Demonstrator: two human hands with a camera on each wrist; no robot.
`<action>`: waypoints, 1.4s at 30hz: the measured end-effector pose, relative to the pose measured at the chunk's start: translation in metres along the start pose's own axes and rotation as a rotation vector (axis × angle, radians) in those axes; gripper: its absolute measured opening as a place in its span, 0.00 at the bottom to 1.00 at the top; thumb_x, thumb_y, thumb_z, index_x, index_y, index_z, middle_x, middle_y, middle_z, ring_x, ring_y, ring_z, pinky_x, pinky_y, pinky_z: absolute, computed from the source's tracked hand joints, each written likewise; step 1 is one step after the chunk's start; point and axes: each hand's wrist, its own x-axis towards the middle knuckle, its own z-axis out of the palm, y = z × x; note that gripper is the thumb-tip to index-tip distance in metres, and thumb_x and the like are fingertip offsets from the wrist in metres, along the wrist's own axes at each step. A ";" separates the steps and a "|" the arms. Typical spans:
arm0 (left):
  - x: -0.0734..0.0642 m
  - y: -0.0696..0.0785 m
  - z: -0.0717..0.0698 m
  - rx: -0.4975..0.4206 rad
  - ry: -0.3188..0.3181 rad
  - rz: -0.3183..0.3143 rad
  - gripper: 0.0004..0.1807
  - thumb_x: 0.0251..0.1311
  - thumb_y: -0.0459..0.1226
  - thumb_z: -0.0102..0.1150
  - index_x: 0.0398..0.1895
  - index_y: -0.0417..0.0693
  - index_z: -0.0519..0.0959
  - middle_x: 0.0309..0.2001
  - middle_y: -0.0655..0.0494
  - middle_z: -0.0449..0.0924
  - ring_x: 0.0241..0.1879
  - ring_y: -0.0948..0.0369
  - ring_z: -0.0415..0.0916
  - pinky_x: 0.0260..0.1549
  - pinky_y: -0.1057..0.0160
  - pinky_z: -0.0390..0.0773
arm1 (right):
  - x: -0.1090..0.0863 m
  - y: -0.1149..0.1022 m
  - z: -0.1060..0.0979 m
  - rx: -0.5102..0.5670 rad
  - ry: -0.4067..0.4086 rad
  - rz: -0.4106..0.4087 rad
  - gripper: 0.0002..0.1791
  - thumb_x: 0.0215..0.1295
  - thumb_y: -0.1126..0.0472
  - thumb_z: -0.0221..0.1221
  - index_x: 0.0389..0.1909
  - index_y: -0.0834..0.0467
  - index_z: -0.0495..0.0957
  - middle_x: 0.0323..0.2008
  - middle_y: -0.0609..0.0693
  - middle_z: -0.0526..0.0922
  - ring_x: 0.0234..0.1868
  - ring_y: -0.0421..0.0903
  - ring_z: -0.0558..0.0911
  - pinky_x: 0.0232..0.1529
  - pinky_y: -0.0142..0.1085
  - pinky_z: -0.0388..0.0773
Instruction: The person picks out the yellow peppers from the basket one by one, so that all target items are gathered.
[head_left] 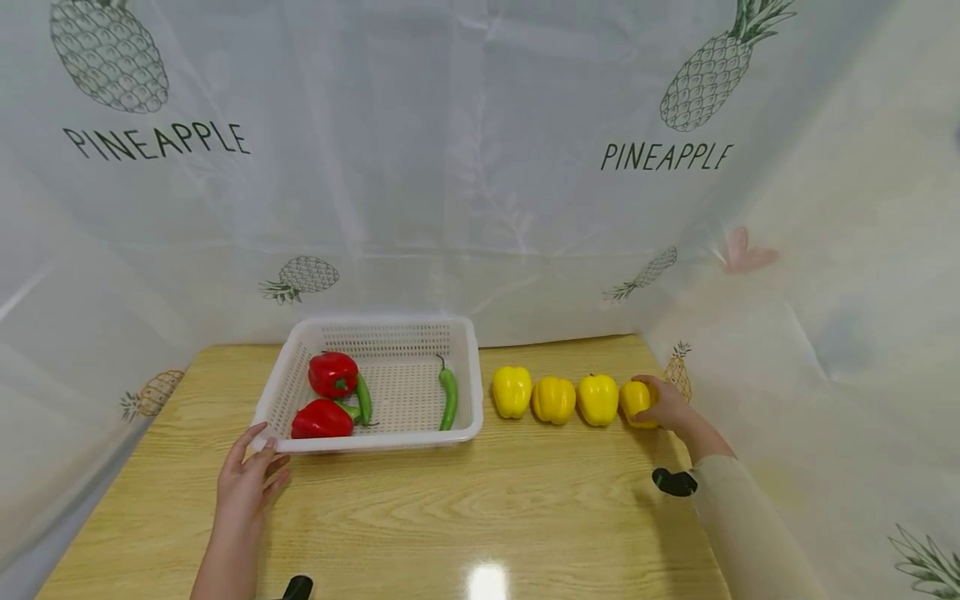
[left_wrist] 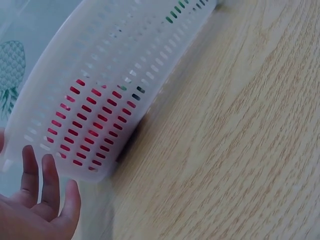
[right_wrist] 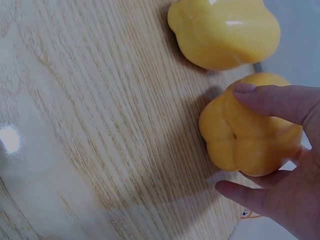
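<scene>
My right hand (head_left: 666,406) holds the rightmost yellow bell pepper (right_wrist: 245,130), with the thumb on one side and fingers round the other. Three more yellow bell peppers, the nearest one (head_left: 597,400) beside it, stand in a row to its left. My left hand (head_left: 246,477) touches the front left corner of a white plastic basket (head_left: 367,444), its fingers loosely extended in the left wrist view. Inside the basket, a red bell pepper (head_left: 333,374) and another red bell pepper (head_left: 322,419) lie on the left, close to green chili peppers (head_left: 364,400). A separate green chili pepper (head_left: 448,398) lies at the right.
Everything rests on a wood-grain table (head_left: 420,517). A pale curtain (head_left: 420,167) printed with pineapples hangs behind the table and along its sides. Dark wrist-mounted pieces show at my left wrist (head_left: 298,587) and right wrist (head_left: 673,482).
</scene>
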 end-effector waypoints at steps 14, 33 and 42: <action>0.003 0.005 -0.007 0.301 0.022 0.142 0.28 0.67 0.47 0.59 0.67 0.52 0.67 0.32 0.64 0.72 0.31 0.72 0.76 0.33 0.70 0.78 | 0.003 -0.004 -0.005 -0.081 0.000 -0.031 0.47 0.53 0.66 0.71 0.71 0.65 0.55 0.66 0.77 0.52 0.64 0.76 0.53 0.60 0.69 0.52; -0.012 0.039 -0.038 0.814 -0.003 0.409 0.35 0.70 0.52 0.51 0.70 0.38 0.61 0.62 0.30 0.64 0.54 0.36 0.67 0.29 0.62 0.72 | -0.039 -0.046 -0.020 -0.040 0.014 -0.133 0.42 0.59 0.64 0.67 0.71 0.67 0.56 0.69 0.76 0.48 0.66 0.77 0.50 0.58 0.71 0.54; -0.029 0.054 -0.030 0.890 -0.021 0.569 0.29 0.71 0.48 0.52 0.67 0.39 0.66 0.57 0.36 0.71 0.50 0.43 0.71 0.42 0.52 0.73 | -0.060 -0.074 -0.014 -0.124 0.076 -0.228 0.36 0.62 0.61 0.65 0.69 0.65 0.62 0.67 0.72 0.57 0.66 0.73 0.55 0.59 0.69 0.55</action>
